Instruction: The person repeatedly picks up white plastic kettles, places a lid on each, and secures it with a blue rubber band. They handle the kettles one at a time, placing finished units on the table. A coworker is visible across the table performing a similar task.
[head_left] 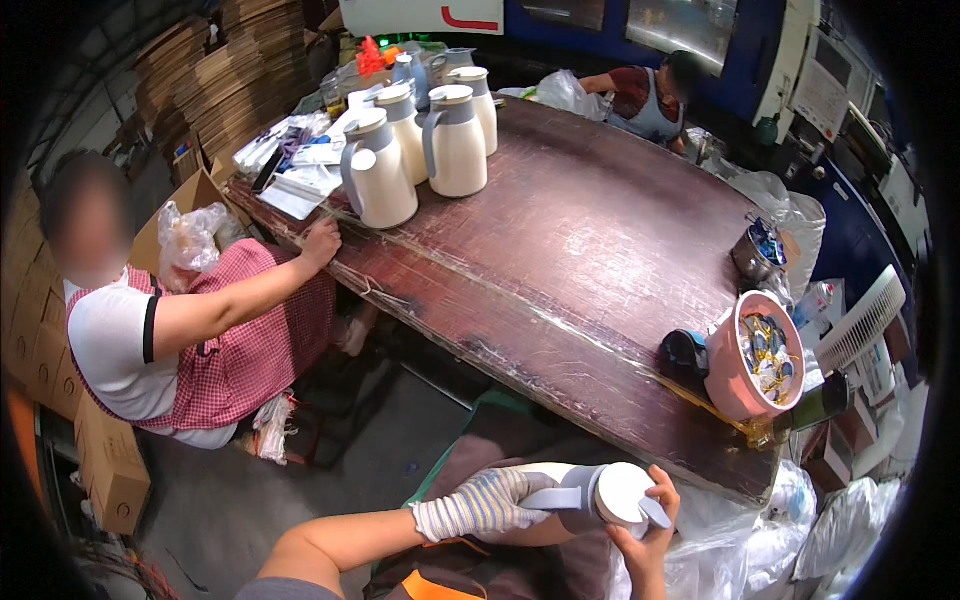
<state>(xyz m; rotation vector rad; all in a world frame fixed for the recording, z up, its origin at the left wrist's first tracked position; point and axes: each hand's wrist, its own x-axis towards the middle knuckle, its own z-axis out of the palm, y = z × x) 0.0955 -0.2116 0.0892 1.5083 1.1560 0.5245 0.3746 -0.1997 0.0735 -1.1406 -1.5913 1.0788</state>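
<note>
A cream thermal jug (577, 517) with a grey collar and handle and a white round lid lies tilted over my lap, its top toward the right. My left hand (487, 503), in a striped knit glove, is closed round the jug's body by the handle. My bare right hand (652, 520) grips its top end, with the thumb and fingers on either side of the white lid (623, 493) and the grey spout. The jug's lower body is partly hidden behind the glove. Just beyond is the front edge of the dark red table (600, 250).
Several similar cream jugs (458, 145) stand at the table's far left, beside papers. A pink tub (729, 372) of small parts and a metal bowl (752, 262) stand on the right. One person (180, 350) sits at left, another (648, 105) at the far side. Cardboard boxes (110, 465) are stacked left.
</note>
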